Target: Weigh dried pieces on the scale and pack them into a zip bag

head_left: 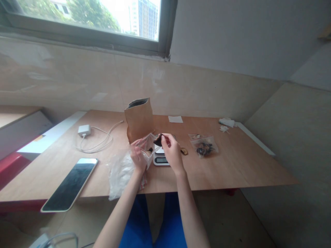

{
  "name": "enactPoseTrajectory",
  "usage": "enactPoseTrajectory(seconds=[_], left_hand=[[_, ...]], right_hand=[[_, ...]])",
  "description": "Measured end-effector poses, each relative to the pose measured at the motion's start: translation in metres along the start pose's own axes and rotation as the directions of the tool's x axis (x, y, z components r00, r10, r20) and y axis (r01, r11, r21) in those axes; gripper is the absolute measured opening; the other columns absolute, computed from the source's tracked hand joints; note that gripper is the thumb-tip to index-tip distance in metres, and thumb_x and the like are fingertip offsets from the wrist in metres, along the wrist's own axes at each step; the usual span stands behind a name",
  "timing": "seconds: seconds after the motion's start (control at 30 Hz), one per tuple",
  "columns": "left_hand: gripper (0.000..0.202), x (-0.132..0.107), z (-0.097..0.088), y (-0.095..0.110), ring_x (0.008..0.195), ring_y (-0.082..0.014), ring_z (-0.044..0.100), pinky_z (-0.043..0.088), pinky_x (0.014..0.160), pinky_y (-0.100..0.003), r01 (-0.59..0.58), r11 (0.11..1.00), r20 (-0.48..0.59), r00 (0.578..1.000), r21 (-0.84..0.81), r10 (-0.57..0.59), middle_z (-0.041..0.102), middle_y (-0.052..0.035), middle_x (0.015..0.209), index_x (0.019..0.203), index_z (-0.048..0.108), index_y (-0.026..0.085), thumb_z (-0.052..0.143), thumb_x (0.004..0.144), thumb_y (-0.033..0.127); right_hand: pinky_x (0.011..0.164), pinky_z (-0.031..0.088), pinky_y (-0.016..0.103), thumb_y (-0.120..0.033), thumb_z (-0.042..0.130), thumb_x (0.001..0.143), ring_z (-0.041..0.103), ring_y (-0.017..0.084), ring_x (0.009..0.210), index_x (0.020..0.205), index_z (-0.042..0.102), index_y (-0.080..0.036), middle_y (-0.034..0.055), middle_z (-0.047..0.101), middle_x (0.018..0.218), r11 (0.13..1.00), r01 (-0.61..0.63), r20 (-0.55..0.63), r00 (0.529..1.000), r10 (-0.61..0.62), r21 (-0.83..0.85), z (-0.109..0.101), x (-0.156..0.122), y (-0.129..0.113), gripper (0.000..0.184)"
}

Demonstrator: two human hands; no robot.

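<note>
My left hand is closed on a clear plastic bag, keeping its mouth spread toward the right. A dark piece lies inside that bag. Between the thumb and fingers of my right hand is a dark, curled piece that looks like a dried mushroom, right at the bag's opening. Below both hands stands a white kitchen scale, its top partly covered by my right hand. Just right of the scale lies a pale-faced dried slice. A zip bag of dark dried pieces rests farther right.
Behind my left hand a brown paper bag stands open. Loose clear plastic bags lie at the table's front. To the left are a phone over the edge and a white charger with cable. White paper and tissues lie at the back.
</note>
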State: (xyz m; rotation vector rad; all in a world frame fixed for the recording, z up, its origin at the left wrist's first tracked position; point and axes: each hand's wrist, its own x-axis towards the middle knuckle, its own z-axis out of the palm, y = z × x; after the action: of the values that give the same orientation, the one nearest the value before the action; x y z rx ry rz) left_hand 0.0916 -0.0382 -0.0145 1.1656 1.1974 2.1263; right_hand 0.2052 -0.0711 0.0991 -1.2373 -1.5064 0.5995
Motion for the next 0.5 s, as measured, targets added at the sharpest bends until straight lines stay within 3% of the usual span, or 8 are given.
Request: enactPoseTrajectory(seconds=[0.13,0.5], left_hand=[[0.042,0.000,0.003,0.001,0.094,-0.0227,0.066,0.052,0.081,-0.040,0.005,0.996,-0.005,1.000,-0.085,-0.006,0.064,-0.0120,0.102,0.101,0.051,0.018,0.030,0.089,0.052],[0.043,0.000,0.001,0.004,0.088,-0.0217,0.067,0.053,0.076,-0.039,-0.058,0.997,0.004,0.998,0.042,0.057,0.067,-0.0117,0.098,0.100,0.053,0.017,0.028,0.090,0.051]], right_hand=[[0.066,0.046,0.024,-0.023,0.049,0.085,0.061,0.015,0.070,0.088,0.063,-0.019,0.0026,0.067,0.079,0.990,0.036,0.112,0.993,-0.020,-0.138,0.010,0.006,-0.008,0.016],[0.068,0.045,0.027,-0.017,0.059,0.080,0.062,0.017,0.069,0.071,0.064,-0.015,0.0071,0.068,0.073,0.914,-0.022,0.190,0.976,0.108,-0.404,0.033,0.019,-0.010,0.011]])
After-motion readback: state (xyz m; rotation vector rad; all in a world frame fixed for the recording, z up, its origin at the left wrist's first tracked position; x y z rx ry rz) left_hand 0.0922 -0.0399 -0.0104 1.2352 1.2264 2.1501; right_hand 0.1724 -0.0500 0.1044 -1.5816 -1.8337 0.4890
